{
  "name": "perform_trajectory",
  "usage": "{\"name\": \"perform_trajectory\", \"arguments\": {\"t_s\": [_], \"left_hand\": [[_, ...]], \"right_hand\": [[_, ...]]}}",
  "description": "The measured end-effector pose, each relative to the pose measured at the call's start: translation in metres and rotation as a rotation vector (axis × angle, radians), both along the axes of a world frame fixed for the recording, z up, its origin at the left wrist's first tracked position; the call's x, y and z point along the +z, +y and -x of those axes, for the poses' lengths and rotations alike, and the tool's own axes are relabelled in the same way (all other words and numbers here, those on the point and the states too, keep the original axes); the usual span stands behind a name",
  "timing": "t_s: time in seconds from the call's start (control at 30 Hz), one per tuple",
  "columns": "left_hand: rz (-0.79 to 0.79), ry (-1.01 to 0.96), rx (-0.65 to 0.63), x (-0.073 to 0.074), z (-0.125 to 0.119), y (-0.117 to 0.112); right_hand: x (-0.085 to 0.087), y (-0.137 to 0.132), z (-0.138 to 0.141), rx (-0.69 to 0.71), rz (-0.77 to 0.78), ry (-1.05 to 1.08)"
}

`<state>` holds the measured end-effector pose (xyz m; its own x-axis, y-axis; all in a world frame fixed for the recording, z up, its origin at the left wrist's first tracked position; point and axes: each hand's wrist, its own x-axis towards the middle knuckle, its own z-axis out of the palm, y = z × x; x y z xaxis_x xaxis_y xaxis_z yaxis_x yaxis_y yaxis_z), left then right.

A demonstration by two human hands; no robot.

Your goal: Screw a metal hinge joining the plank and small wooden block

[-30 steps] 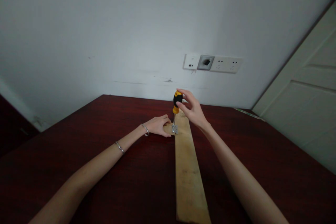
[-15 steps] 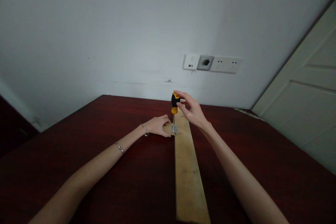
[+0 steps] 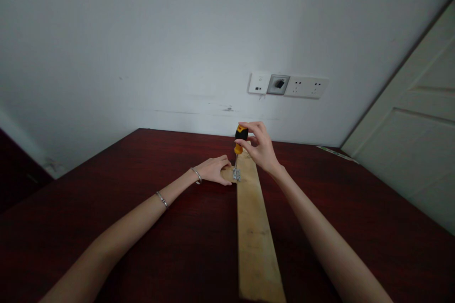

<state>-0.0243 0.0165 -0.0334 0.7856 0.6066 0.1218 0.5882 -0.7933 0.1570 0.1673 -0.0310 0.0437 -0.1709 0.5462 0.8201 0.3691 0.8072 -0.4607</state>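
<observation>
My right hand [image 3: 260, 147] grips a screwdriver [image 3: 241, 133] by its yellow and black handle, thumb and fingers closed round it. The shaft points down, slightly tilted, and its tip meets a small metal hinge [image 3: 236, 174]. That hinge lies across the joint between a long wooden plank [image 3: 254, 227] and a small wooden piece [image 3: 226, 174] at the plank's left edge. Curled around the small piece is my left hand [image 3: 212, 169], thumb on the near side and fingers on the far side. Any screw under the tip is too small to make out.
Plank and hands are on a dark red wooden table [image 3: 170, 151] that meets a white wall [image 3: 185, 47]. Wall sockets [image 3: 305, 87] sit above its back edge. A pale panelled door [image 3: 419, 142] stands to the right.
The screwdriver's handle has tipped a little to the right, and my right hand's fingers have shifted round it. My left hand and the plank stay in place.
</observation>
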Motion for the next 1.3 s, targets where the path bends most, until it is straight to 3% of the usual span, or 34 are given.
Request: {"name": "perform_trajectory", "arguments": {"t_s": [0.43, 0.97, 1.3], "left_hand": [[0.001, -0.009, -0.015, 0.000, 0.000, 0.001], [0.019, -0.015, -0.024, 0.000, 0.001, 0.001], [0.057, 0.000, 0.003, 0.005, 0.001, -0.001]], "right_hand": [[0.000, -0.001, 0.000, -0.008, -0.036, 0.000], [0.013, -0.006, -0.005, -0.053, -0.060, 0.105], [0.018, -0.016, -0.004, -0.013, 0.003, 0.144]]}}
